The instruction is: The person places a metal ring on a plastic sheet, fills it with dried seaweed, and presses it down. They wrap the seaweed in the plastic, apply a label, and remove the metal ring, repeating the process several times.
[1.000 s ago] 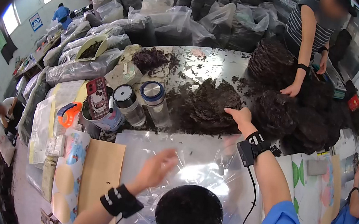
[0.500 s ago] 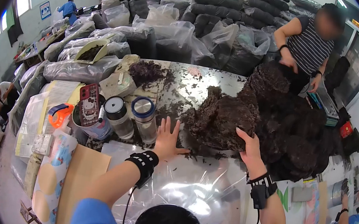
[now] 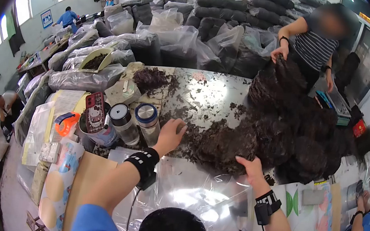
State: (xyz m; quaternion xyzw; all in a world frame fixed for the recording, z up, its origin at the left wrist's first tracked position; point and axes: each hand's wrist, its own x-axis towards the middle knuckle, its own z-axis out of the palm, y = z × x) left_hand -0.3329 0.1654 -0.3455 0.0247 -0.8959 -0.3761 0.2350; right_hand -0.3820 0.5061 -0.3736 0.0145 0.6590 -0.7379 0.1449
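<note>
A dark brown, flaky clump that looks like dried seaweed (image 3: 225,146) lies on the metal tabletop (image 3: 206,92) in front of me. My right hand (image 3: 253,169) grips its near right edge, thumb on top and the other fingers mostly hidden. Left of the clump, my left hand (image 3: 171,134) is curled over scattered crumbs beside a blue-lidded bottle (image 3: 147,118). Its fingertips point down, and whatever they may hold is hidden. A large heap of similar dark clumps (image 3: 308,126) rises on the right. Clear plastic sheeting (image 3: 186,180) covers the near edge.
A black-lidded bottle (image 3: 124,124), a tub holding a phone (image 3: 95,113) and an orange tape dispenser (image 3: 67,124) stand at left. Filled plastic bags (image 3: 179,45) line the back. Across the heap, a person in a striped shirt (image 3: 316,46) holds a clump. Another person's blue sleeve (image 3: 367,230) shows lower right.
The clump under my right hand has dropped flatter and nearer to me. My left hand has gone from spread fingers to curled ones. The person opposite has raised a hand with a clump.
</note>
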